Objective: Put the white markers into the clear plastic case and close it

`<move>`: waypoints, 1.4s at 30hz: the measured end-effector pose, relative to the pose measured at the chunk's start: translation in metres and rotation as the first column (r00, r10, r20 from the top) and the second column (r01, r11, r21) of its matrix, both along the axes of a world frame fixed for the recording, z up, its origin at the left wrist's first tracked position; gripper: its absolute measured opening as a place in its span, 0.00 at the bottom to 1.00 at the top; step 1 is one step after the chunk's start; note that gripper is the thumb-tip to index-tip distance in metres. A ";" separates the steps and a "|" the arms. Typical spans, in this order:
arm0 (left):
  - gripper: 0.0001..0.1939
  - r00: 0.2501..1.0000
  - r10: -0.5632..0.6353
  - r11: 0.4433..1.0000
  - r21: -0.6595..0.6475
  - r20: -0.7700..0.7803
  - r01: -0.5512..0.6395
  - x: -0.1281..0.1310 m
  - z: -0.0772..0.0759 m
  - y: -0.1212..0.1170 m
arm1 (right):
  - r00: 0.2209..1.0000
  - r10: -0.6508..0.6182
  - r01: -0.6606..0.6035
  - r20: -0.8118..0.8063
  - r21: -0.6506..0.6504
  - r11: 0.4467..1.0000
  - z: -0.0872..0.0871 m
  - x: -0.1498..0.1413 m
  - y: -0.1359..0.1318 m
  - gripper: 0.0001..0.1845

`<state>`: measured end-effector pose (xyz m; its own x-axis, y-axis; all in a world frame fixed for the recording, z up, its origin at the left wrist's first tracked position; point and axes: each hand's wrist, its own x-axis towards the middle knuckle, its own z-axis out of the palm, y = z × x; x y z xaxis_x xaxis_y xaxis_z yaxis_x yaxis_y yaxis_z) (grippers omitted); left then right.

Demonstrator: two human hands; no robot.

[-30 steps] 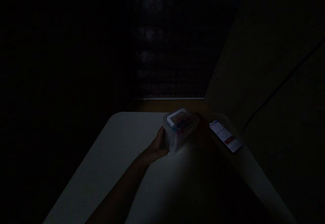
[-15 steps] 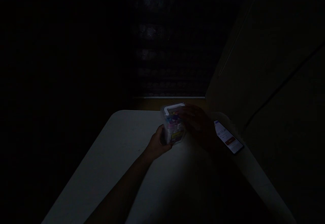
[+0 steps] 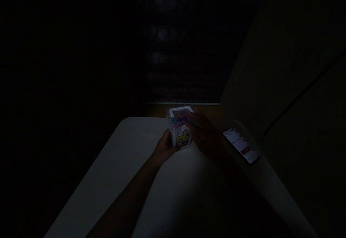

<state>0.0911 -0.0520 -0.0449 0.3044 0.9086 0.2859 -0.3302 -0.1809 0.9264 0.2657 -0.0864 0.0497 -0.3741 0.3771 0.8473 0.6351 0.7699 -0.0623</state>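
A clear plastic box (image 3: 182, 137) with a white carry handle, a white front latch and a yellow label stands on the white table near its far edge. Colourful small pieces show through the upper part; the dim light hides what they are. My left hand (image 3: 164, 147) grips the box low on its left side, thumb across the front. Beside the lid's right front corner is my right hand (image 3: 205, 133), its fingers stretched out and apart. Whether its fingertips touch the box I cannot tell.
A phone (image 3: 242, 147) with a lit timer screen lies on the table (image 3: 129, 148) to the right. A dark cable (image 3: 300, 95) runs along the wall on the right. Behind the table is a dark panelled surface (image 3: 173, 61); the surroundings are very dark.
The box has turned so that its front label and latch face me more, and it sits slightly further left. My right hand has moved down from the lid towards the front right.
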 end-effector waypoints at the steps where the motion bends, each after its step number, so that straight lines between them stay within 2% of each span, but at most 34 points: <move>1: 0.35 1.000 -0.001 1.000 -0.002 0.012 0.001 0.000 0.000 0.000 | 1.000 0.008 -0.009 -0.017 -0.003 1.000 0.000 -0.001 0.000 0.13; 8: 0.34 1.000 -0.027 0.999 0.018 0.004 0.027 -0.001 -0.003 0.003 | 0.990 0.029 -0.042 -0.138 -0.095 0.995 0.003 -0.010 -0.006 0.10; 17: 0.35 0.999 -0.038 0.999 -0.007 0.003 0.038 -0.001 0.001 0.001 | 0.987 0.047 -0.074 -0.156 -0.168 0.983 0.012 -0.012 -0.012 0.05; 28: 0.36 0.995 -0.066 0.996 -0.048 0.072 0.070 -0.002 -0.002 0.002 | 0.994 0.063 -0.078 -0.085 -0.187 0.979 0.007 -0.007 -0.012 0.04; 33: 0.34 0.989 -0.083 0.989 -0.111 0.126 0.097 -0.005 -0.002 0.002 | 0.992 0.100 -0.111 -0.072 -0.167 0.980 0.009 0.004 -0.009 0.16; 37: 0.28 0.978 -0.163 0.973 -0.146 0.130 0.181 -0.010 -0.002 0.001 | 0.993 0.079 -0.099 -0.087 -0.257 0.961 0.006 0.011 -0.006 0.28; 42: 0.32 0.978 -0.187 0.962 -0.182 0.097 0.202 -0.012 0.001 -0.001 | 0.983 0.105 -0.148 -0.151 -0.310 0.939 0.005 0.011 -0.007 0.29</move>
